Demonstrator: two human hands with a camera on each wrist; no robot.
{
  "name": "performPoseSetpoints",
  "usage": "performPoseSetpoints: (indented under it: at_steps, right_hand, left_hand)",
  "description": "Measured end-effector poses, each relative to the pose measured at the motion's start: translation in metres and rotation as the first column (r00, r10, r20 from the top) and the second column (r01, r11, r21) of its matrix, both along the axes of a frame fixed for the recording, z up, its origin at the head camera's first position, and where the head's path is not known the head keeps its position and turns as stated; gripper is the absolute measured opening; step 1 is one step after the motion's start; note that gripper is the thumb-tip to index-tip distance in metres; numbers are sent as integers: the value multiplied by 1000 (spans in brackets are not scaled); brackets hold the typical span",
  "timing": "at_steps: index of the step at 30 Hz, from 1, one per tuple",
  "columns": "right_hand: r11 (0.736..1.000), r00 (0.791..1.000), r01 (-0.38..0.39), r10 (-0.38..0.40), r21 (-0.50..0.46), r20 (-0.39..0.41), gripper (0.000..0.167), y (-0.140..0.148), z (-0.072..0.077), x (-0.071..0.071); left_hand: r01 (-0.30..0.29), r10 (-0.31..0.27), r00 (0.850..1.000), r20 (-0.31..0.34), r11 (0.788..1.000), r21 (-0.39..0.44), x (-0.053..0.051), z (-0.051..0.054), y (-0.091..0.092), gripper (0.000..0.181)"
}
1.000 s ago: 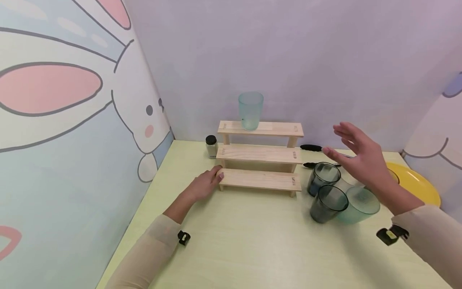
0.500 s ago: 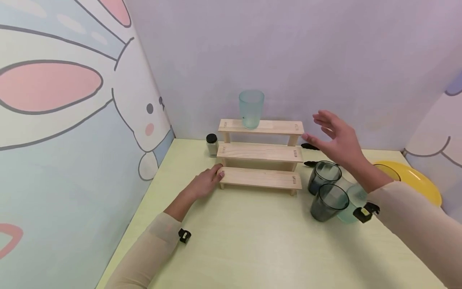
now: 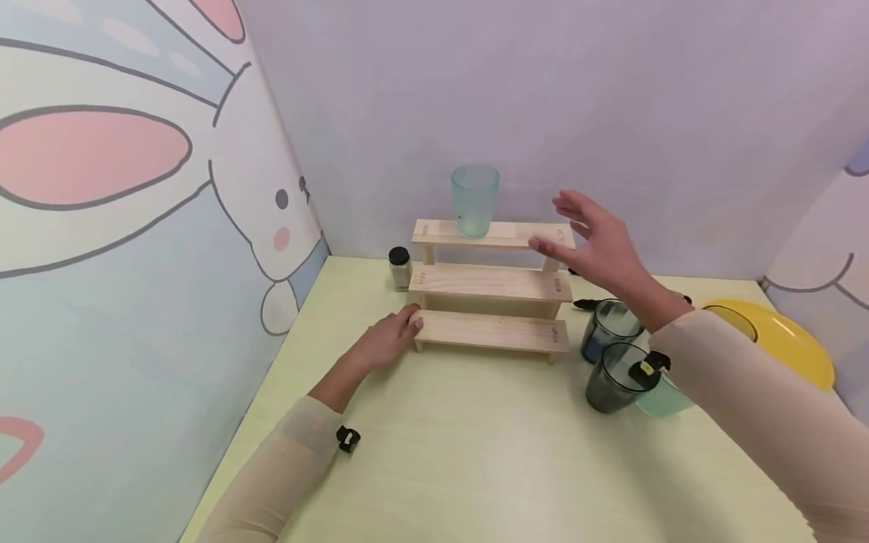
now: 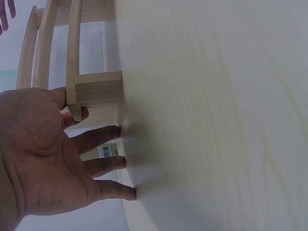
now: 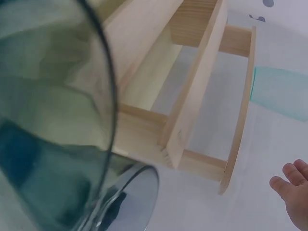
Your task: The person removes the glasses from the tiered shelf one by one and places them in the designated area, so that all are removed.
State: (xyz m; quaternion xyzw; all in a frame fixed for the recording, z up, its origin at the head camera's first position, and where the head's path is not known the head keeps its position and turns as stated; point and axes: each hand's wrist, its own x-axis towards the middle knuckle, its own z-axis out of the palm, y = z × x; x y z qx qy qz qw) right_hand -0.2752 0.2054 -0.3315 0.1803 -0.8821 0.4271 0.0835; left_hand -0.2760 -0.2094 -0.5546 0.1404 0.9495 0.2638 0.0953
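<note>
A three-tier wooden display stand (image 3: 489,329) stands on the table near the back wall. My left hand (image 3: 388,341) pinches the left end of its lowest step between thumb and index finger; in the left wrist view the other fingers (image 4: 103,166) spread down to the table. An upright frosted aqua tumbler (image 3: 474,200) sits left of centre on the top step. My right hand (image 3: 594,243) is in the air by the right end of that step, fingers extended and thumb apart, holding nothing. It is apart from the tumbler.
Two smoky grey glasses (image 3: 611,388) stand right of the stand, with a green tumbler (image 3: 661,400) partly hidden behind my right sleeve. A yellow plate (image 3: 790,343) lies at far right, and black handles show behind the glasses. A black-capped jar (image 3: 400,269) stands left of the stand.
My right hand has moved left and away from me, from above the glasses to the right end of the top step. The left hand has kept its grip on the stand.
</note>
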Motion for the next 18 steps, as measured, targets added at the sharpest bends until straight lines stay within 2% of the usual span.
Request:
performPoseSetpoints:
  at_steps: [6, 7, 11, 13, 14, 18]
  right_hand:
    - [1000, 1000, -2, 2, -20, 13, 106, -20, 3, -13]
    - [1000, 1000, -3, 4, -23, 17, 107, -24, 3, -15]
    - [1000, 999, -19, 19, -25, 30, 111, -37, 3, -23]
    - [999, 999, -26, 26, -23, 36, 114, -43, 3, -27]
    - [999, 999, -29, 30, -23, 40, 115, -46, 2, -29]
    - [999, 998, -31, 32, -30, 49, 117, -58, 0, -37]
  left_hand:
    - [5, -5, 1000, 18, 1000, -6, -2, -2, -2, 87]
    - [3, -3, 1000, 29, 1000, -3, 3, 8, 1, 82]
    - [2, -2, 1000, 31, 1000, 2, 15, 28, 8, 76]
    - [8, -8, 1000, 20, 1000, 9, 18, 32, 9, 74]
    - [13, -13, 1000, 5, 1000, 9, 13, 23, 6, 76]
    - [14, -14, 1000, -9, 1000, 13, 4, 8, 3, 77]
